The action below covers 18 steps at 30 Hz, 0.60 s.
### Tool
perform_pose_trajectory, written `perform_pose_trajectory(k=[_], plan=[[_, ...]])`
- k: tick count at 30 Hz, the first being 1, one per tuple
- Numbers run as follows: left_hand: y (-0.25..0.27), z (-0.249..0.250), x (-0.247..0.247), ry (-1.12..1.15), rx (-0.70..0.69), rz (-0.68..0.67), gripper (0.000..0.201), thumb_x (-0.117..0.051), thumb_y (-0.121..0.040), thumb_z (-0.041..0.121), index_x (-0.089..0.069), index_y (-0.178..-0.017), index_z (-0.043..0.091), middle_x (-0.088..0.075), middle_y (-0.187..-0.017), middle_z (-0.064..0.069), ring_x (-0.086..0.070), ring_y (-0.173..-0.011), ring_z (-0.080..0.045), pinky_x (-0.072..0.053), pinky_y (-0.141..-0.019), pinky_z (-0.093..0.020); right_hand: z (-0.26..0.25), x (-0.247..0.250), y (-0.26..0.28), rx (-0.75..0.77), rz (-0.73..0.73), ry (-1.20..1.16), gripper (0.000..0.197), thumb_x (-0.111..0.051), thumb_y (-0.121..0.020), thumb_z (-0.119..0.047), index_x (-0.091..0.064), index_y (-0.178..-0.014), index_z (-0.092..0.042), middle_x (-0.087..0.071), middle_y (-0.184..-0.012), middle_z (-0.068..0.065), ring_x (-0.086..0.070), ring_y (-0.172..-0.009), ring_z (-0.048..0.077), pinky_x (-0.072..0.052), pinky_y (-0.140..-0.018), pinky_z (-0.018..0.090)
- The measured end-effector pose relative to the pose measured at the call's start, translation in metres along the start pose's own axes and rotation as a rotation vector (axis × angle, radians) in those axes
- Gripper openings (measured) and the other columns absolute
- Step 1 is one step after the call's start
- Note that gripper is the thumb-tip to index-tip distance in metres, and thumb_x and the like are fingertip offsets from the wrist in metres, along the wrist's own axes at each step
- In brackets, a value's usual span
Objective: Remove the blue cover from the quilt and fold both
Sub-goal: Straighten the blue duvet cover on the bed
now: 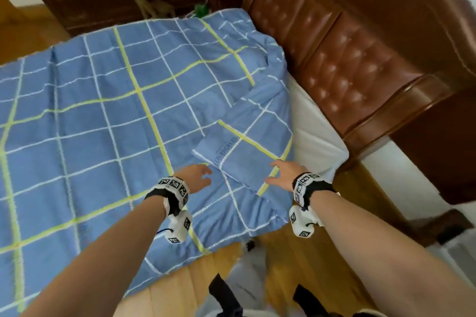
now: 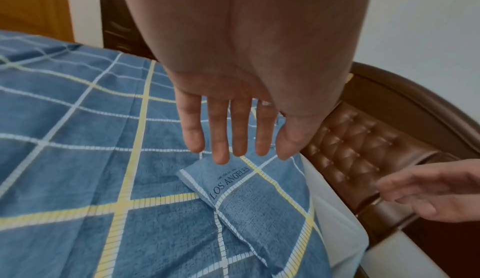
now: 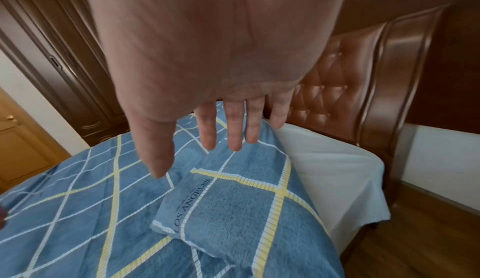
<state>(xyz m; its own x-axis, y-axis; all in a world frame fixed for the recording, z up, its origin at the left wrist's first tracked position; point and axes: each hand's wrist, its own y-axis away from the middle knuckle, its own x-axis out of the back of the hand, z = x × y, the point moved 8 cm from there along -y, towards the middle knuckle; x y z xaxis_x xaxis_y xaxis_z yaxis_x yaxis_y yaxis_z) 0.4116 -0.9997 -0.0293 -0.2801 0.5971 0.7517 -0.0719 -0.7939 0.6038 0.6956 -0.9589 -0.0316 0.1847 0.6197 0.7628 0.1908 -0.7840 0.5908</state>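
Forearms nearest the camera, both reaching toward the turned-back corner printed LOS ANGELES, taken here as the landmark. Left of the corner: the blue cover, checked white and yellow, lay spread flat over the bed and hung off the near edge. No separate quilt showed; probably it was inside the cover, but that could not be confirmed. Just short of the corner on its left, the left hand hovered with fingers loosely spread, holding nothing. Just short of it on the right, the right hand was likewise spread and empty, fingers straight above the fabric. Right of the corner: a strip of white sheet, then the brown tufted headboard. Judged progress: barely started. Cover not pulled off, nothing folded. Left to do: grip the corner, strip the cover off the quilt, fold both.
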Motion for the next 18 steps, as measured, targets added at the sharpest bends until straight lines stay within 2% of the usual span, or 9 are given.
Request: perform_pose_trajectory(k=[3, 7, 9, 11, 13, 14, 15, 16, 18], plan=[[-0.065, 0.000, -0.002, 0.069, 0.058, -0.006, 0.045, -0.056, -0.093, 0.041, -0.053, -0.135, 0.027, -0.048, -0.145, -0.003, -0.049, -0.129, -0.026, -0.039, -0.107, -0.038, -0.001, 0.001, -0.068, 0.021, -0.074, 0.017, 0.082, -0.072, -0.077, -0.057, -0.040, -0.145, -0.027, -0.050, -0.143, 0.003, -0.048, -0.130, 0.026, -0.043, -0.103, 0.036], [-0.145, -0.003, -0.023, 0.116, 0.123, -0.045, 0.047, -0.058, -0.090, 0.044, -0.053, -0.133, 0.027, -0.049, -0.142, -0.008, -0.050, -0.126, -0.031, -0.041, -0.106, -0.044, -0.007, -0.050, -0.157, 0.044, -0.237, 0.063, 0.106, -0.083, -0.066, -0.054, -0.028, -0.150, -0.024, -0.045, -0.146, 0.009, -0.045, -0.132, 0.030, -0.041, -0.107, 0.041], [-0.184, -0.013, -0.038, 0.188, 0.182, -0.041, 0.048, -0.058, -0.091, 0.042, -0.051, -0.135, 0.024, -0.047, -0.142, -0.010, -0.051, -0.125, -0.033, -0.042, -0.105, -0.043, -0.006, -0.088, -0.203, 0.026, -0.291, 0.078, 0.118, -0.085, -0.062, -0.057, -0.019, -0.153, -0.022, -0.036, -0.151, 0.012, -0.037, -0.138, 0.032, -0.036, -0.111, 0.045], [-0.216, -0.026, -0.065, 0.267, 0.252, -0.041, 0.051, -0.058, -0.091, 0.041, -0.049, -0.137, 0.021, -0.047, -0.143, -0.011, -0.051, -0.124, -0.033, -0.042, -0.104, -0.042, -0.003, -0.129, -0.244, 0.004, -0.307, 0.124, 0.134, -0.086, -0.056, -0.060, -0.004, -0.154, -0.023, -0.019, -0.156, 0.014, -0.019, -0.145, 0.036, -0.027, -0.115, 0.053], [-0.240, -0.039, -0.097, 0.331, 0.304, -0.063, 0.059, -0.058, -0.091, 0.043, -0.043, -0.143, 0.019, -0.044, -0.146, -0.010, -0.049, -0.128, -0.032, -0.040, -0.106, -0.045, 0.005, -0.165, -0.272, -0.067, -0.254, 0.156, 0.143, -0.088, -0.051, -0.059, 0.009, -0.151, -0.028, -0.005, -0.155, 0.012, -0.009, -0.144, 0.039, -0.026, -0.110, 0.064], [-0.249, -0.044, -0.113, 0.361, 0.324, -0.071, 0.065, -0.057, -0.091, 0.045, -0.038, -0.146, 0.018, -0.042, -0.148, -0.011, -0.047, -0.130, -0.033, -0.039, -0.107, -0.046, 0.010, -0.176, -0.282, -0.112, -0.195, 0.159, 0.139, -0.089, -0.054, -0.054, 0.008, -0.150, -0.028, -0.007, -0.153, 0.011, -0.012, -0.143, 0.038, -0.029, -0.106, 0.068], [-0.254, -0.047, -0.127, 0.394, 0.340, -0.074, 0.070, -0.057, -0.091, 0.047, -0.032, -0.149, 0.017, -0.041, -0.149, -0.013, -0.046, -0.131, -0.033, -0.039, -0.108, -0.047, 0.016, -0.179, -0.286, -0.153, -0.131, 0.158, 0.126, -0.087, -0.062, -0.046, 0.001, -0.150, -0.025, -0.015, -0.151, 0.011, -0.021, -0.140, 0.036, -0.033, -0.102, 0.068], [-0.257, -0.047, -0.138, 0.430, 0.379, -0.076, 0.075, -0.056, -0.091, 0.049, -0.027, -0.151, 0.014, -0.042, -0.147, -0.015, -0.045, -0.132, -0.033, -0.039, -0.108, -0.045, 0.024, -0.181, -0.289, -0.164, -0.078, 0.149, 0.106, -0.083, -0.072, -0.037, -0.013, -0.149, -0.020, -0.028, -0.147, 0.013, -0.033, -0.135, 0.036, -0.040, -0.099, 0.064], [-0.252, -0.041, -0.151, 0.497, 0.480, -0.088, 0.085, -0.054, -0.091, 0.055, -0.018, -0.153, 0.009, -0.047, -0.143, -0.018, -0.045, -0.131, -0.034, -0.039, -0.104, -0.041, 0.036, -0.174, -0.291, -0.121, -0.064, 0.075, 0.062, -0.071, -0.085, -0.027, -0.037, -0.135, -0.013, -0.050, -0.132, 0.015, -0.053, -0.119, 0.037, -0.048, -0.089, 0.049]])
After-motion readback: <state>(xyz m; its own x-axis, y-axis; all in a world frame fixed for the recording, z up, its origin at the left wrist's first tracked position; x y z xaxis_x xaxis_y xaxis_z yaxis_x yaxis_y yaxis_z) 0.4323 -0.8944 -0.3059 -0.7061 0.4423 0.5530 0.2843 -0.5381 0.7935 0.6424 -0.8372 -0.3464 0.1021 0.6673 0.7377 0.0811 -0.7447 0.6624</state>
